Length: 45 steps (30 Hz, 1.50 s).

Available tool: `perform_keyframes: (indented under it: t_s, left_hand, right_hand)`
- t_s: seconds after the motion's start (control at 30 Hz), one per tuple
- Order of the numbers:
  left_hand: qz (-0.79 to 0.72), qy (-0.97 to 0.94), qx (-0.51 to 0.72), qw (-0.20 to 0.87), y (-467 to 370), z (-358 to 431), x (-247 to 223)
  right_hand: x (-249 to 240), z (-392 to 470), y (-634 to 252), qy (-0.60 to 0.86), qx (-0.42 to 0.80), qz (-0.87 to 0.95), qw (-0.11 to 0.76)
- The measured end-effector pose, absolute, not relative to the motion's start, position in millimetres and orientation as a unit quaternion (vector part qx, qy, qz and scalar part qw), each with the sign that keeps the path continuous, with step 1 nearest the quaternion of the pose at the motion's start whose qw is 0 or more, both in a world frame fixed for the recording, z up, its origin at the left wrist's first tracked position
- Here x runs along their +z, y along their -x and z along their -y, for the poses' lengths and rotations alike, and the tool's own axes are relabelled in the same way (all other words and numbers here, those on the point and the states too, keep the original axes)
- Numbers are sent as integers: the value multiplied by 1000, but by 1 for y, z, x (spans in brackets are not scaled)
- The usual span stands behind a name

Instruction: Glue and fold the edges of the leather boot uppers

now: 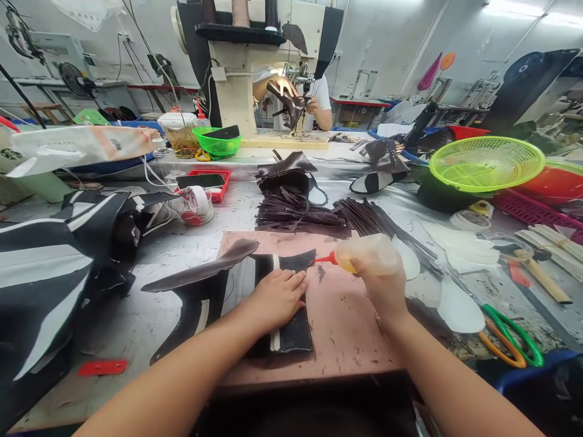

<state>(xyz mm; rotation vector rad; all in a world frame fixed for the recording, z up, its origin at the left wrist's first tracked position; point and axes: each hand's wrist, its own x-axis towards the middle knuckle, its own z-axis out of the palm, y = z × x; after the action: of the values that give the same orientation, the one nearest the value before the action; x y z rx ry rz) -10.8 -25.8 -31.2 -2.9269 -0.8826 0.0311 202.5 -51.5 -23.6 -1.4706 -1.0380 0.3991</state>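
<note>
A pair of bare forearms reaches in from below over a cluttered counter (246, 209). Your left grip (283, 296) lies palm down with its fingers extended, pressing on a black shoe-upper piece (296, 335) marked with pale strips. That piece lies partly on a pink board (350, 340) in front of you, and a brown flap (204, 267) spreads from its left side. Your right grip (381, 284) is clamped around a translucent squeeze bottle (371, 252), tilted on its side with yellowish liquid within. Its red nozzle (324, 259) points left at the piece's upper right edge; you cannot tell whether the tip touches.

Just beyond the board lie bundled dark strips (300, 213), with a brown boot upper (289, 167) behind them. To your right are a white insole-shaped piece (461, 306), scissors with green and orange handles (517, 340) and, farther back, a lime-green colander (487, 162). More black uppers (40, 267) are heaped at your left. Across from you, a co-worker (322, 97) holds a shiny brown boot (291, 108) at a sewing machine (237, 91).
</note>
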Motion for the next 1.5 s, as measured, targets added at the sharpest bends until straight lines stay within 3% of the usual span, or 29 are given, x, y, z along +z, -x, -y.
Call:
perform_keyframes:
  t_s: [0.57,0.87,1.27,1.5]
  left_hand:
    - [303,952,44,28,12,40,-14]
    - [318,935,141,-60,15,44,5]
    - [328,925,171,-83,14,44,5]
    - [332,925,160,-95,18,43,2]
  right_hand:
    - [-24,62,-194,635,248,437,587]
    - [-25,88,-200,626,270,474,558]
    - [-27,134,-206,625,219,531,529]
    - [-46,161,-210,600,111,569,551]
